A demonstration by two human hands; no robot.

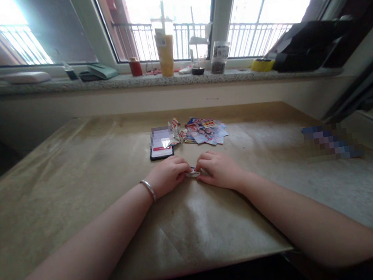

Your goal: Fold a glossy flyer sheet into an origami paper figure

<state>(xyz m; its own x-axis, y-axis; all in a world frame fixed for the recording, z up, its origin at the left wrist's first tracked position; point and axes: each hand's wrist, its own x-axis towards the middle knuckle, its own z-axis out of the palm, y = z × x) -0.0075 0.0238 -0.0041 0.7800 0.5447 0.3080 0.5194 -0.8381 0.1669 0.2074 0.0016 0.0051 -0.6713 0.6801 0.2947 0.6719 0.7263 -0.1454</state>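
Note:
My left hand [168, 174] and my right hand [219, 169] meet on the tan table [74, 189], fingers curled and pinched together. Between the fingertips is a small flat pale piece [193, 173], gripped from both sides; what it is I cannot make out. My left wrist wears a silver bangle [148, 188]. Just beyond the hands lies a phone [161, 148] with a dark frame, and to its right a spread of colourful printed cards or wrappers [205, 132].
A stone windowsill [41, 87] runs along the back with a yellow cup [165, 54], a red jar [135, 66], a clear jar [219, 58], yellow tape [262, 64] and a black device [309, 46]. A blue item [330, 142] lies at the table's right.

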